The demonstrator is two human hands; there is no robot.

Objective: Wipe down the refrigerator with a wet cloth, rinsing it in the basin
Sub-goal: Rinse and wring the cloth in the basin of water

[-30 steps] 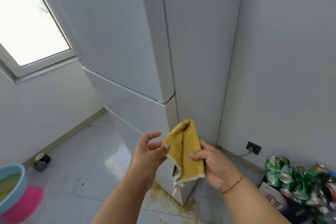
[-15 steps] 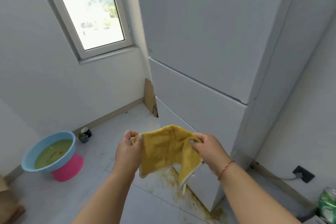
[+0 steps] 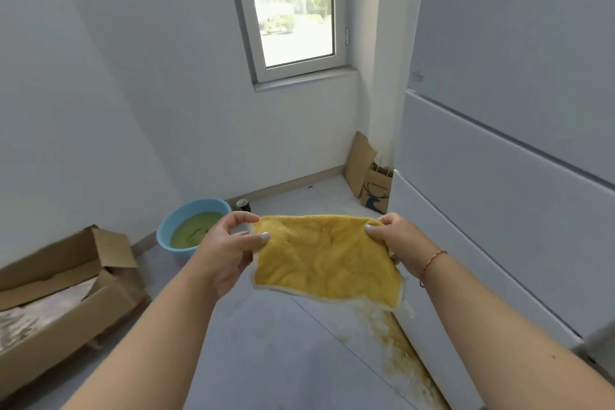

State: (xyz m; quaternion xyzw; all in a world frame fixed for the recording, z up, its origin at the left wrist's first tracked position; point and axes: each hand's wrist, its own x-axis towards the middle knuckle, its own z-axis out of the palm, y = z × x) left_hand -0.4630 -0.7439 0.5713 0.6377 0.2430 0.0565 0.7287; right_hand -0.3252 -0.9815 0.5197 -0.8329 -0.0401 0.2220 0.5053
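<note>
Cloth [image 3: 324,260], unlabelled, pinched between both hands.

Yellow cloth [image 3: 324,260] spread open in the air, white refrigerator [image 3: 506,150] at right, blue basin [image 3: 166,226] of greenish water on floor

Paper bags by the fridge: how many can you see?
2. A plain brown paper bag leans in the corner against the wall; a printed paper bag stands just in front of it, beside the refrigerator. Others could be hidden behind.
</note>
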